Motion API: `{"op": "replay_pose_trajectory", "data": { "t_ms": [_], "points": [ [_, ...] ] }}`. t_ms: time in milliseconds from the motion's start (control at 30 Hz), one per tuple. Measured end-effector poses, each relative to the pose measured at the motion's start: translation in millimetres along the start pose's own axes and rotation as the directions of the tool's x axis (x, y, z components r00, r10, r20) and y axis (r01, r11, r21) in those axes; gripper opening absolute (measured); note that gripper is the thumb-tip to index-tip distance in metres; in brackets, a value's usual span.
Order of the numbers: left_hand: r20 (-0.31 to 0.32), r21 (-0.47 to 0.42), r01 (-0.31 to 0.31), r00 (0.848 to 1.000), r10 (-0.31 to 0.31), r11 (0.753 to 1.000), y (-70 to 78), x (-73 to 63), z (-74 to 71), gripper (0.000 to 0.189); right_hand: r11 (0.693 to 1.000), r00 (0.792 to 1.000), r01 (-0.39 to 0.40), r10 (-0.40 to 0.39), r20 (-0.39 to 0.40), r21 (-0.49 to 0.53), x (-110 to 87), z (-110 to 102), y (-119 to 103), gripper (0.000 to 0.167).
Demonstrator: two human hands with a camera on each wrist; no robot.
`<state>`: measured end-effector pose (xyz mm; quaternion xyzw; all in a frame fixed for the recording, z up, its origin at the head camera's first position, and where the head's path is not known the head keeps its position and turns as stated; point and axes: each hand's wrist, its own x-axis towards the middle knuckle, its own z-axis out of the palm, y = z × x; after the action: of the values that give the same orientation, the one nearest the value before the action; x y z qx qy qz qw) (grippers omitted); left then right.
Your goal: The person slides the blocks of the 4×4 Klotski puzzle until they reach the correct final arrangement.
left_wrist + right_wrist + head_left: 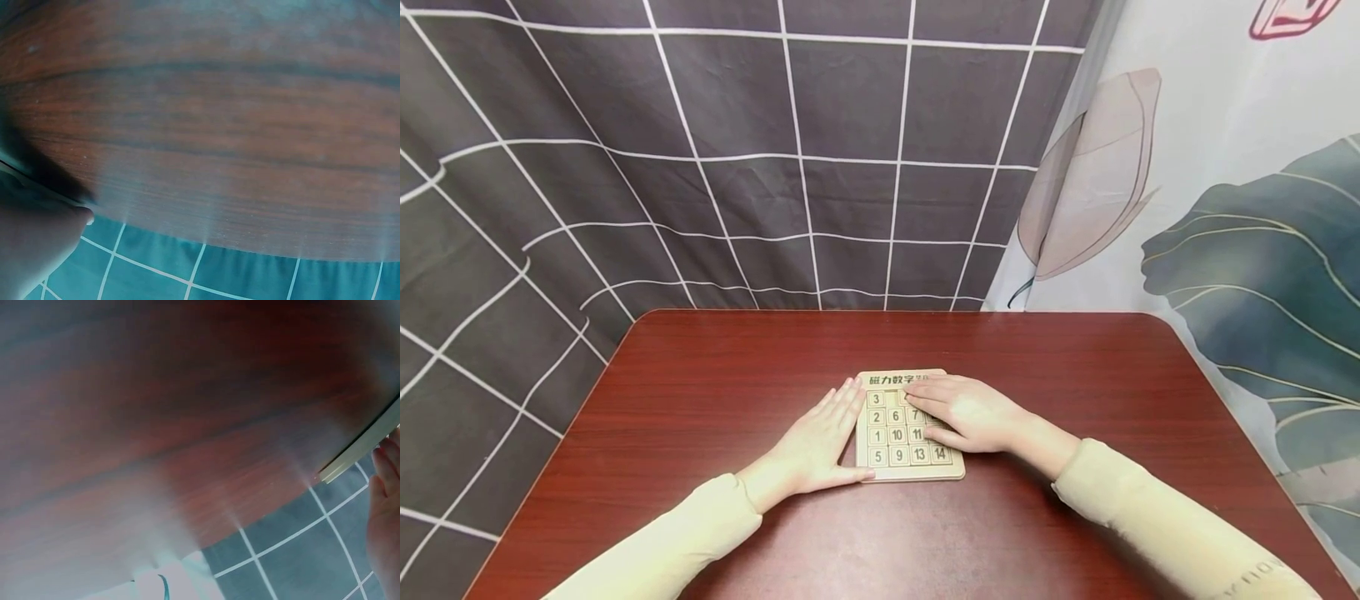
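Note:
A wooden number slide puzzle (919,474) lies flat on the table, Chinese lettering along its far edge. Its numbered tiles (897,435) sit in rows, with a gap right of the 3 in the far row. My left hand (816,442) lies along the left edge, fingers straight, thumb at the near left corner. My right hand (973,412) extends over the right side, fingertips touching a far-row tile; it hides several tiles. Part of the left hand (37,244) shows in the left wrist view. The right wrist view catches the right hand (386,519) beside the board's edge (362,447).
The puzzle rests on a reddish-brown wooden table (700,375) with rounded far corners. Behind it hangs a dark grey curtain (850,200) with a white grid. A white curtain with a leaf pattern (1097,175) hangs at the right.

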<state>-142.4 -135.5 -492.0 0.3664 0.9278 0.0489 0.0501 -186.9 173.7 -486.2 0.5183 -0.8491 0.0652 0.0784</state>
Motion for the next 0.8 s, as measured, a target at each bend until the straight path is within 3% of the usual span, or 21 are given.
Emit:
{"op": "replay_pose_trajectory", "data": {
  "t_ms": [433,800],
  "points": [
    [0.002,-0.009,0.002,1.000,-0.002,1.000,-0.6,-1.5,2.3,0.115,1.000,0.999,0.006,-0.007,0.049,0.028,14.3,-3,-10,0.060],
    [0.001,-0.004,-0.003,1.000,0.003,1.000,-0.5,-0.4,-0.9,0.114,0.999,0.999,-0.028,0.028,-0.036,0.024,-16.7,-13,2,0.056]
  ]
}}
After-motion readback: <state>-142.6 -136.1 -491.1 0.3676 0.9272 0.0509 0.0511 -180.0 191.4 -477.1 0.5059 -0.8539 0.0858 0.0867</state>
